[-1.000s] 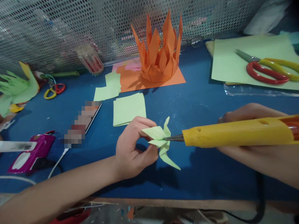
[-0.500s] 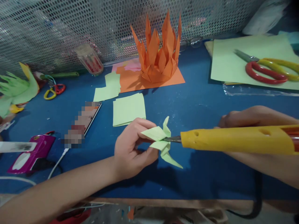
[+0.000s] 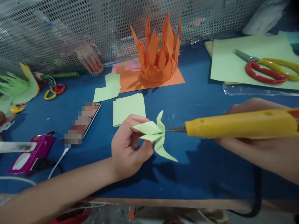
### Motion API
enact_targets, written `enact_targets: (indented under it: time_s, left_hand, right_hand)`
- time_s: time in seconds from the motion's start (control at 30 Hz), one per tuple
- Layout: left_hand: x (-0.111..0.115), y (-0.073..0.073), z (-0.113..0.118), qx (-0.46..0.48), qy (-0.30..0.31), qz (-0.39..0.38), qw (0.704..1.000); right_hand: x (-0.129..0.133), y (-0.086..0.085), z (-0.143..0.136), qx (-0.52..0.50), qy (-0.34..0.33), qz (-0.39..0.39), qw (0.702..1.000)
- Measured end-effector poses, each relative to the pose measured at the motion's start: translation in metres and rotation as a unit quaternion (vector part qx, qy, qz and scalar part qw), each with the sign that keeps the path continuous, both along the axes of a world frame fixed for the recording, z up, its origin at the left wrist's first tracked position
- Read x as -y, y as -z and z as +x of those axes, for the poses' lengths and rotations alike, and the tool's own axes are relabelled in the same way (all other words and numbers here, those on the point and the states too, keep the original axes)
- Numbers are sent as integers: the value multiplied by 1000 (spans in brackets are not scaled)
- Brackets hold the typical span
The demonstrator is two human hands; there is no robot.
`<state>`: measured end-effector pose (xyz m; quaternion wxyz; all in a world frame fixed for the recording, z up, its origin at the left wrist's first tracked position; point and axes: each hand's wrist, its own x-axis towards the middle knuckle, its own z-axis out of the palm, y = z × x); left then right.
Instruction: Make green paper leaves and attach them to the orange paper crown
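left hand: from where i stand, the left hand [image 3: 126,149] has thumb and fingers pinched on a folded light green paper piece [image 3: 159,137], its pointed arms splayed outward.
right hand: the right hand [image 3: 254,152] is wrapped around a yellow glue gun [image 3: 240,124] (most of its fingers are behind the body, so i cannot tell whether the trigger is squeezed).
nozzle: the metal nozzle [image 3: 177,128] points left, its tip just beside the right edge of the paper piece, with a sliver of blue seeming to part them.
just changed: half a second ago that tip was pushed into the folded centre; now it has backed out to the right, and the paper has shifted a little up and left.
what it means: i would judge the dab of glue over for the moment, the join resting on that pinch.
paper piece: held above the blue tabletop [image 3: 187,183], in front of a stack of light green paper squares [image 3: 129,109].
behind: an orange folded-paper form [image 3: 161,56] stands upright on an orange sheet [image 3: 130,85].
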<state>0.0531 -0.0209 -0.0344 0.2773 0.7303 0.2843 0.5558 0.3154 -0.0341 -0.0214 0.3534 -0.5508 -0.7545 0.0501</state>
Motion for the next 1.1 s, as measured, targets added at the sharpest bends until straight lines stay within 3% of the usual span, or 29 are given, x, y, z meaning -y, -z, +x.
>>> enact_targets:
  time_s: [0.07,0.13,0.23,0.33,0.57,0.63,0.7,0.73,0.8,0.87,0.93,1.1]
  left_hand:
    - [0,2,1,27,3,-23,999]
    - [-1,3,1,26,5,-32,999]
    - [-2,1,1,-8,7,-4,1000]
    - [-3,-3,0,-53,10,41,998]
    - [-3,-3,-1,-89,45,51,994]
    - [-3,-2,-1,-93,50,47,993]
    - [-3,-3,-1,-106,58,49,991]
    - [-3,-4,-1,-118,64,54,989]
    - [-2,-6,-2,-145,86,70,983]
    - [-2,-7,-2,-170,124,89,974]
    - [-2,-8,-2,-180,152,99,967]
    - [-2,-7,0,-179,162,87,967]
  right_hand:
    - [-9,-1,0,7,85,-17,996]
    - [-17,-5,-1,8,126,-93,988]
    - [-27,-12,-3,37,153,-218,963]
    - [-33,-12,-4,101,169,-261,945]
    - [-34,-16,9,224,147,-146,952]
    - [-29,-20,10,217,147,-56,963]
    - [-22,-23,4,176,72,74,979]
    - [-17,-22,0,139,5,126,982]
    - [-9,-20,-11,108,-176,140,968]
    - [-3,-15,-20,85,-273,116,951]
    - [1,-11,-27,57,-300,94,947]
    - [3,-8,-38,-2,-293,68,954]
